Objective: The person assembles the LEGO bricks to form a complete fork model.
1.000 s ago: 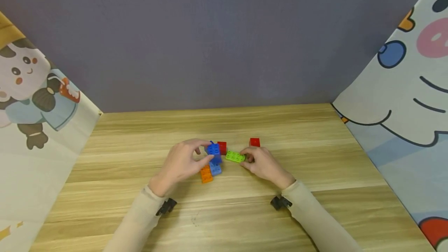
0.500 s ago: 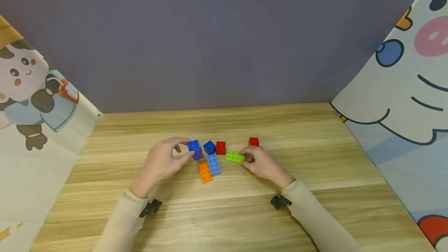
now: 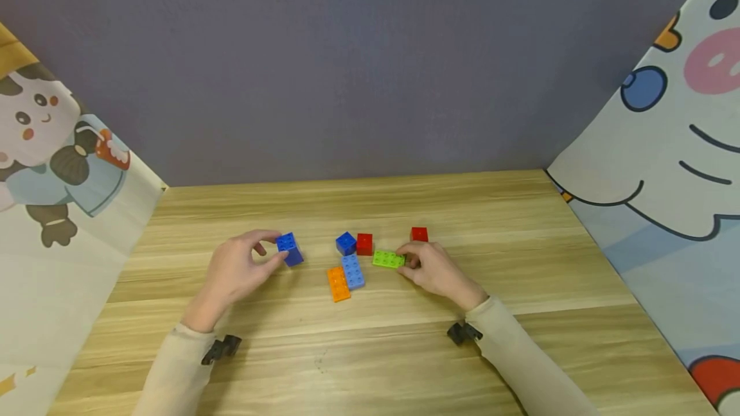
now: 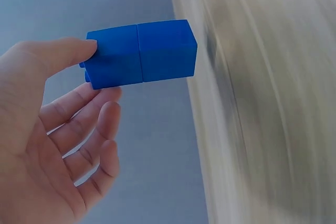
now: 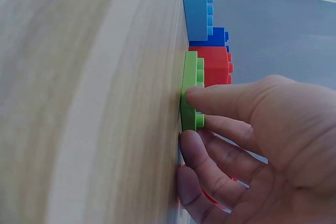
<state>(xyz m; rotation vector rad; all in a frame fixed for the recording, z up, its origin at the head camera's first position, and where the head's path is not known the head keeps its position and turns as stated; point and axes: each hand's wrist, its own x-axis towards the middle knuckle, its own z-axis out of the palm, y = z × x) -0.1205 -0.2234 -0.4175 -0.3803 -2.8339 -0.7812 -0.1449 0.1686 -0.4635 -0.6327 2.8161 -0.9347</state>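
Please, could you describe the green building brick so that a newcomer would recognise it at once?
On the wooden table, find the right hand. It pinches one end of the oblong green building brick, whose studs face up. This is the only green one here, and it is flatter than the red brick near its other end.

1. I see a wood-grain table (image 3: pixel 370 377) low in my head view, small dark marks (image 3: pixel 321 360) on its near part.
2. Beyond its far edge I have a plain grey wall (image 3: pixel 370 69).
3. To the left I get a pale panel (image 3: pixel 35 294) printed with a cartoon figure (image 3: pixel 43 169) and an orange-red cup (image 3: pixel 112 151).
4. To the right I get a white-and-blue panel (image 3: pixel 647 153) with a pink snout (image 3: pixel 715 60), a blue disc (image 3: pixel 643 88) and, low down, a red shape (image 3: pixel 717 377).
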